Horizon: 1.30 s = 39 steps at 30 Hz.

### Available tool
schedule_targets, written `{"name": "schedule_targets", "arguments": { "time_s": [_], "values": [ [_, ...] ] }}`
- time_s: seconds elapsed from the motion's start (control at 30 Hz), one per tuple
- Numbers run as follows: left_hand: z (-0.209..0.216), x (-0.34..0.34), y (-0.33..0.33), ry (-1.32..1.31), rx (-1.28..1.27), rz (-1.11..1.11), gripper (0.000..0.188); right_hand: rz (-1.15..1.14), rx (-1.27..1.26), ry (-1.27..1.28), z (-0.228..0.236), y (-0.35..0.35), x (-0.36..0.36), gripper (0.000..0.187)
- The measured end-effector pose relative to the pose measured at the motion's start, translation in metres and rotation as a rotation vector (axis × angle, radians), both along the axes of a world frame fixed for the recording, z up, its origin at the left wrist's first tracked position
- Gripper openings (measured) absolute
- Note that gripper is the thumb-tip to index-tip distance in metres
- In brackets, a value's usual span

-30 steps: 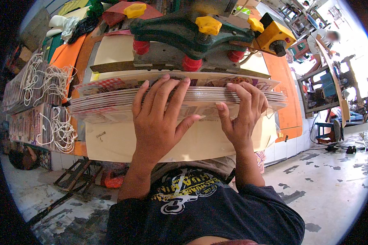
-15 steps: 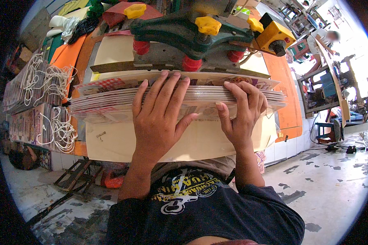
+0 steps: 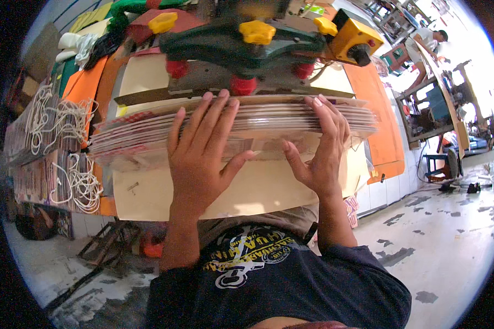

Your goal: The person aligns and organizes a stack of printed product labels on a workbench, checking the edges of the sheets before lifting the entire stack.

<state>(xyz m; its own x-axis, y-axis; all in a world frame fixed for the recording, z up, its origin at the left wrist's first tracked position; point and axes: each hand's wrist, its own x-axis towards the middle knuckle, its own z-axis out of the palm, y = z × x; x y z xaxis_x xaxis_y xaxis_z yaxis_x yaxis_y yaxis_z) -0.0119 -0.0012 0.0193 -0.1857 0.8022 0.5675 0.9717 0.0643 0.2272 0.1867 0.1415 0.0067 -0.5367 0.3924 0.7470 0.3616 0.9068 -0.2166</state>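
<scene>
A thick stack of thin printed plastic bags (image 3: 269, 122) stands across the table in front of me, its layered edges facing up. My left hand (image 3: 200, 162) lies over the stack's left-centre part, fingers stretched across the edges and thumb apart on the near side. Farther right, my right hand (image 3: 325, 159) rests on the stack with its fingers extended over the top and its thumb out at the near face. Neither hand is closed round it. Behind the stack is a dark green press (image 3: 214, 52) with yellow knobs and red collars, above a long metal bar (image 3: 148, 97).
Cream board (image 3: 219, 192) covers the table before me. Bundles of similar bags with white cord handles (image 3: 77, 181) lie at left. An orange sheet (image 3: 376, 120) is at right, a yellow control box (image 3: 357, 41) beside the press. A person (image 3: 422, 46) works at the far right.
The stack's right end has risen a little in view and its left end dropped. My right fingers have straightened and reach farther over it. The press appears shifted left as the view moved.
</scene>
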Motion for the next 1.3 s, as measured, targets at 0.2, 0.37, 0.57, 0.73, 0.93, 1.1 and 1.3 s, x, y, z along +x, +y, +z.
{"name": "schedule_targets", "arguments": {
  "time_s": [0.2,0.37,0.57,0.73,0.93,1.1,1.3],
  "values": [
    [-0.001,-0.02,-0.021,-0.12,0.113,-0.193,0.059,0.02,-0.01,0.129,-0.006,0.007,0.03,0.067],
    [-0.014,-0.045,-0.057,-0.123,0.216,-0.058,0.056,-0.242,-0.072,0.196,-0.012,0.021,0.066,0.072],
    [-0.033,-0.085,-0.082,-0.41,0.555,0.37,0.062,-0.22,-0.625,0.385,-0.031,0.049,0.101,0.092],
    [-0.06,-0.125,-0.103,-0.801,0.532,0.399,0.07,0.094,-1.035,0.556,-0.038,0.062,0.103,0.083],
    [-0.07,-0.139,-0.103,-1.283,0.679,0.394,0.079,0.141,-1.107,0.521,-0.045,0.065,0.099,0.069],
    [-0.082,-0.171,-0.124,-1.363,0.526,0.161,0.087,0.187,-1.164,0.467,-0.038,0.07,0.106,0.06],
    [-0.104,-0.207,-0.116,-1.281,0.499,0.142,0.093,0.2,-1.191,0.361,-0.038,0.083,0.111,0.058]
  ]
}}
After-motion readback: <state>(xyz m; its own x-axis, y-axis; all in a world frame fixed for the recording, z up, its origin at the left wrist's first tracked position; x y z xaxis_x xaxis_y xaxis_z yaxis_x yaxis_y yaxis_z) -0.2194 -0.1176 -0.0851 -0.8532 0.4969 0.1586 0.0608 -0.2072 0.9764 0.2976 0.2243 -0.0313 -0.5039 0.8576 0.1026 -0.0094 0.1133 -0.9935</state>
